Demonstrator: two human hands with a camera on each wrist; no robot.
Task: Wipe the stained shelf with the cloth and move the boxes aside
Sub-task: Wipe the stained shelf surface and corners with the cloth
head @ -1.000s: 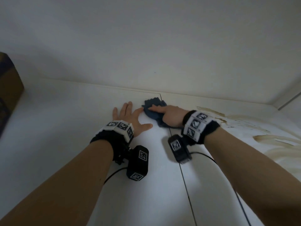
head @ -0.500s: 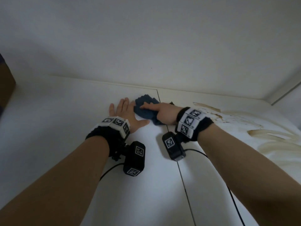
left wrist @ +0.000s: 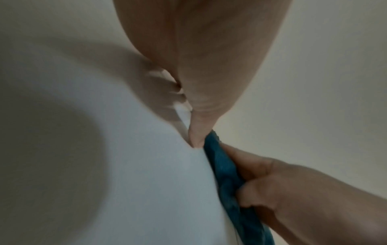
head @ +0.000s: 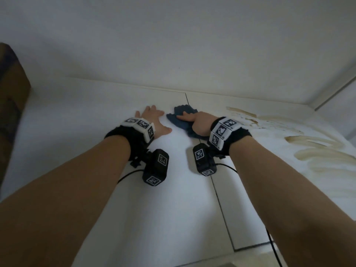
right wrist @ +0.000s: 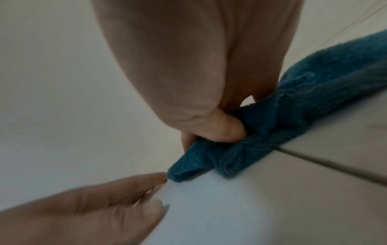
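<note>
Cloth: we see a dark blue terry cloth bunched on the white shelf, at about 12 o'clock from us, lying across the seam between two shelf panels.
Right grip: our right hand lies on the cloth, forefinger stretched along its top; in the right wrist view the thumb is tucked into a fold, so the hand pinches the cloth.
Left grip: our left hand rests flat on the bare shelf at 11 o'clock, fingers straight and spread, holding nothing; its thumb tip is just beside the cloth edge.
Handling: we judge the cloth soft, light and limp; it will fold under a push, so a flat palm over a gathered wad should serve best.
Stains: tan streaks run over the shelf from 1 to 3 o'clock, apart from the cloth and not yet wiped.
Box: a brown cardboard box stands at 9 o'clock, well apart from both hands.
</note>
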